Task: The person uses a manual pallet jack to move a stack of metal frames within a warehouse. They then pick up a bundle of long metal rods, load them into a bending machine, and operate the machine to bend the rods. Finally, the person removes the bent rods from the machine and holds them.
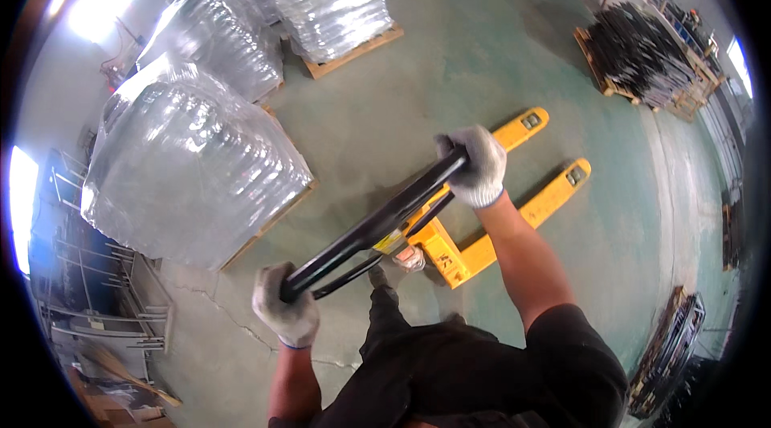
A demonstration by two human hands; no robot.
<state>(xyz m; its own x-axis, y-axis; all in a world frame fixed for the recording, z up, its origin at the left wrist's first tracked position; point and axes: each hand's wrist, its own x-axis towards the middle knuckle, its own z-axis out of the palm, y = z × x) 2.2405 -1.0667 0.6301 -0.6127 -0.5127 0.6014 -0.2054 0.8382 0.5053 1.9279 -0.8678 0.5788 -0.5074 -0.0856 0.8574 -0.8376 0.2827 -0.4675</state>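
Note:
A yellow pallet jack (444, 254) stands on the floor in front of me, its two forks pointing away to the upper right with nothing on them. Its black handle (373, 221) slants across the middle of the view. At the lower left end, my left hand (284, 304) in a grey-white work glove is wrapped around the handle. My right hand (475, 165), gloved the same way, grips the upper right end. Below the handle, part of the jack's base is hidden by the bar and my leg.
Pallets wrapped in clear film (193, 163) stand close on the left, more behind them (329, 2). A pallet stacked with dark pieces (642, 55) is at the far right, another dark stack (666, 352) at the near right. Metal racks (104, 283) and a broom (124, 372) line the left side.

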